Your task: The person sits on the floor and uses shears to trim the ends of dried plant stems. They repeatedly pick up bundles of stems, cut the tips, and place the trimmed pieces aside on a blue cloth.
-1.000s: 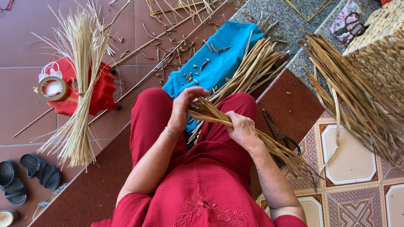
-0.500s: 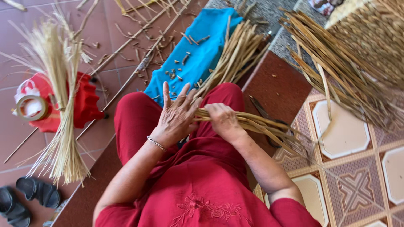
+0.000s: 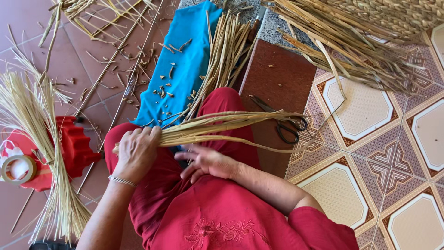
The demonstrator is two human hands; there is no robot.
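Note:
My left hand [image 3: 136, 150] is closed around one end of a bundle of dried reed strips [image 3: 222, 124] lying across my lap in red clothes. The strips fan out to the right over my knee. Just under the bundle, my right hand [image 3: 206, 162] rests on my thigh with fingers spread and nothing in it. A silver bracelet sits on my left wrist.
Black scissors [image 3: 286, 127] lie on the brown step by my knee. A blue cloth [image 3: 180, 69] with more reeds [image 3: 226, 51] lies ahead. A tall straw bundle [image 3: 41, 139], red stool [image 3: 69, 148] and tape roll [image 3: 16, 167] are left. A woven basket [image 3: 384, 18] with loose ends is upper right.
My right hand let go of the bundle and dropped under it with fingers spread. My left hand closed around the bundle's end. The strips swung level across my lap.

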